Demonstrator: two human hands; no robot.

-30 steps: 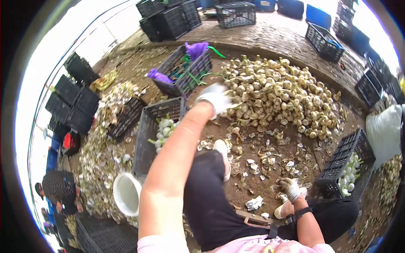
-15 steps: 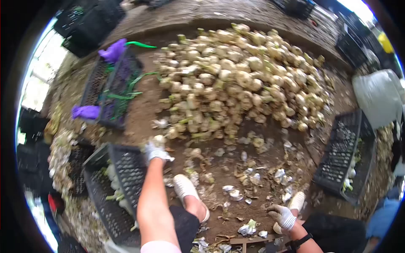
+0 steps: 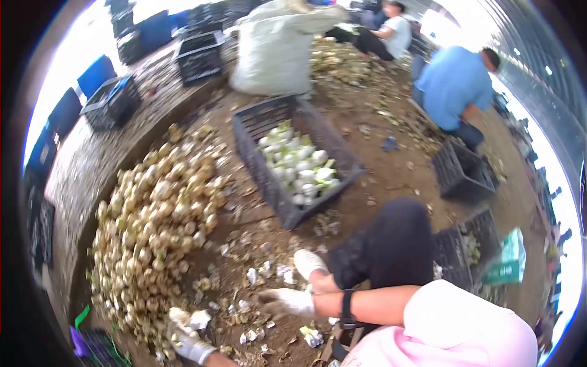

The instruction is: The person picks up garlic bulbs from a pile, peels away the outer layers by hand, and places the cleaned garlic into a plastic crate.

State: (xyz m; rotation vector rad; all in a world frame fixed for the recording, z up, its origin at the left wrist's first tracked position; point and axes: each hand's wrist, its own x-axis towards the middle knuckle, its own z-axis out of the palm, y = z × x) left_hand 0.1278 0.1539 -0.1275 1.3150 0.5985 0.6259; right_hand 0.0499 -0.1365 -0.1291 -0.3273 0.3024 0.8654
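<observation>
Gloved hands low over the garlic-strewn ground, head view.
Left hand [image 3: 191, 344], at the frame's bottom edge, has fingers clenched round a pale garlic bulb [image 3: 183, 319] beside the garlic pile [image 3: 160, 214]. Right hand [image 3: 286, 301] reaches across, fingers spread flat, released, over loose husks [image 3: 252, 275]; the forearm is level. The left arm is cut off.

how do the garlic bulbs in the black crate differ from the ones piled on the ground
The bulbs in the black crate look clean and white with short green stubs; the pile on the ground looks tan and dirtier. The crate holds a small batch inside its walls; the pile is far larger and sprawls loose on the dirt. Both look like garlic bulbs.
</observation>
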